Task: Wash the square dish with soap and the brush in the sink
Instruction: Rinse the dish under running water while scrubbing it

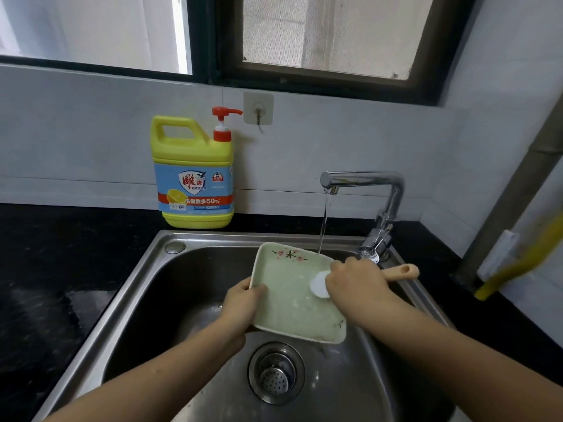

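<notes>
A pale green square dish [289, 296] with a pink blossom print is held tilted over the steel sink [146, 278]. My left hand [243, 306] grips its left edge, thumb on the inner face. My right hand [355, 284] grips a brush [400, 272] by its beige handle; the white brush head [318, 284] presses on the dish's right side. The dish surface looks wet and filmy. Water runs from the chrome faucet [365, 181] and lands at the dish's far right corner.
A yellow dish soap jug [193, 172] with a red pump stands on the black counter [61, 254] behind the sink's left side. The drain strainer [275, 373] lies below the dish. A wall hook [258, 109] and a yellow pipe [518, 260] are nearby.
</notes>
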Available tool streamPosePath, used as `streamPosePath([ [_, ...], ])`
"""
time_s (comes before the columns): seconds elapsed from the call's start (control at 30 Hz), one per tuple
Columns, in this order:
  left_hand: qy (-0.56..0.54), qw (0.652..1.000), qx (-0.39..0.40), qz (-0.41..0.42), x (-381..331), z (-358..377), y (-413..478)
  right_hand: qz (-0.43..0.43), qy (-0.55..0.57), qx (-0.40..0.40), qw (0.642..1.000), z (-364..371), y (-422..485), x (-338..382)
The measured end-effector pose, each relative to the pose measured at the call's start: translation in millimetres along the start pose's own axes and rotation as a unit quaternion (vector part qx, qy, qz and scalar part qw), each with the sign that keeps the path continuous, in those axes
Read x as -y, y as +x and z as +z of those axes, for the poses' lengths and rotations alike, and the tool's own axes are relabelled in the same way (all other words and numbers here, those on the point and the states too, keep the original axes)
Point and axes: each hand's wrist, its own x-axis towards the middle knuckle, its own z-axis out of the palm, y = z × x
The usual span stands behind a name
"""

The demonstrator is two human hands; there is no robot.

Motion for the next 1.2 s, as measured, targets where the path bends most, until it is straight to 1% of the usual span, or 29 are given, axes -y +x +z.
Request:
streamPosePath([
  [0.1, -0.022, 0.998, 0.016, -0.048, 1, 5, -5, 0.037, -0.007, -0.022, 0.999, 4, 11, 0],
  [0.17, -0.051, 0.993, 0.021, -0.103, 1, 4, -4, 0.026, 0.014, -0.057, 0.998, 9, 16, 3],
  [0.23, -0.067, 0.986, 0.023, -0.148, 0, 4, -2, 0.011, 0.055, -0.105, 0.993, 15, 20, 6],
  [0.3, -0.065, 0.983, 0.031, -0.169, 1, 4, 0, -0.02, 0.136, -0.112, 0.984, 28, 27, 10],
  [0.4, -0.06, 0.98, 0.054, -0.182, 4, 6, -1, -0.071, 0.229, -0.075, 0.968, 31, 33, 18],
  [0.53, -0.051, 0.981, 0.041, -0.18, 3, 6, -2, -0.109, 0.273, -0.039, 0.955, 31, 36, 19],
  [0.67, -0.044, 0.982, 0.028, -0.181, 3, 3, 4, -0.047, 0.23, -0.075, 0.969, 28, 34, 8],
  [0.73, -0.046, 0.983, 0.031, -0.175, 4, 2, 6, -0.062, 0.228, -0.101, 0.966, 28, 37, 15],
  [0.8, -0.05, 0.984, 0.044, -0.165, 6, 3, 7, -0.082, 0.257, -0.123, 0.955, 28, 39, 23],
  [0.87, -0.051, 0.985, 0.056, -0.156, 5, 3, 6, -0.079, 0.262, -0.135, 0.952, 27, 43, 23],
  [0.93, -0.04, 0.987, 0.054, -0.143, 5, 4, 6, -0.074, 0.216, -0.143, 0.963, 28, 46, 14],
  [1.0, -0.023, 0.991, 0.044, -0.123, 5, 3, 8, -0.087, 0.159, -0.172, 0.968, 28, 45, 6],
  [1.07, 0.001, 0.995, 0.029, -0.097, 5, 2, 9, -0.102, 0.084, -0.166, 0.977, 28, 42, 2],
  [1.13, 0.02, 0.997, 0.014, -0.079, 6, -1, 10, -0.102, 0.058, -0.159, 0.98, 31, 39, -4],
  [1.2, 0.026, 0.998, 0.005, -0.061, 4, -5, 10, -0.09, 0.035, -0.134, 0.986, 36, 34, -12],
])
